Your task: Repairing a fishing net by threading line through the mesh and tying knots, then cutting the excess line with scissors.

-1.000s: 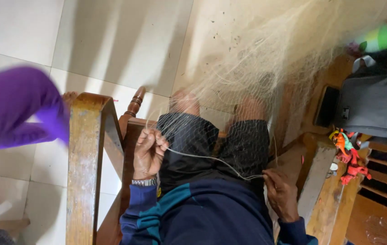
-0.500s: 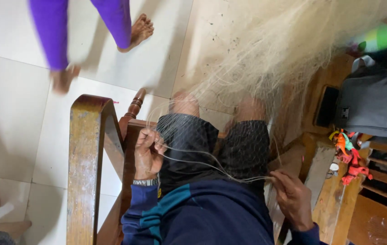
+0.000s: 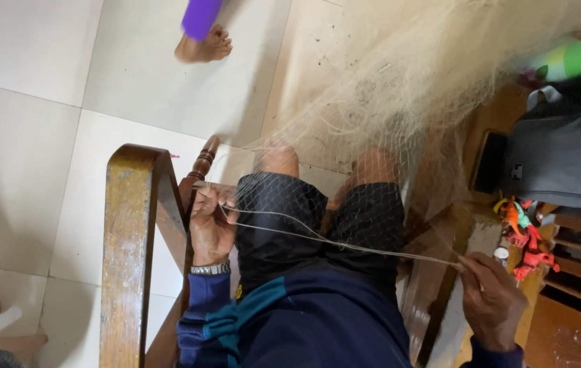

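A fine, pale cream fishing net of thin mesh [image 3: 399,95] lies heaped over the light tiled floor [image 3: 32,136] ahead of the seated person and drapes back across both knees and the dark shorts [image 3: 318,218]. From the net's near edge a thin whitish twine [image 3: 345,244] runs taut across the lap, in two strands near the left side that merge into one line toward the right. The left hand [image 3: 210,226] is closed in a pinch, fingertips gathered on the mesh and twine at the net's edge, just beside the chair's wooden arm; a silver metal wristwatch [image 3: 210,269] sits at the cuff of the dark blue sleeve with a teal stripe [image 3: 236,320]. The right hand [image 3: 491,300] is well apart from the left, low at the right, fingers curled with thumb and forefinger pinching the far end of the twine. The worn brown wooden chair arm [image 3: 127,238] stands at the person's left, with a turned wooden spindle [image 3: 198,170] beside the left hand. At the right, a grey fabric bag [image 3: 563,163] rests on wooden furniture, with a cluster of small red, orange and green plastic toys [image 3: 525,238] below it. Far ahead, another person's bare foot [image 3: 203,48] under a purple trouser leg [image 3: 200,15] stands on the tiles.
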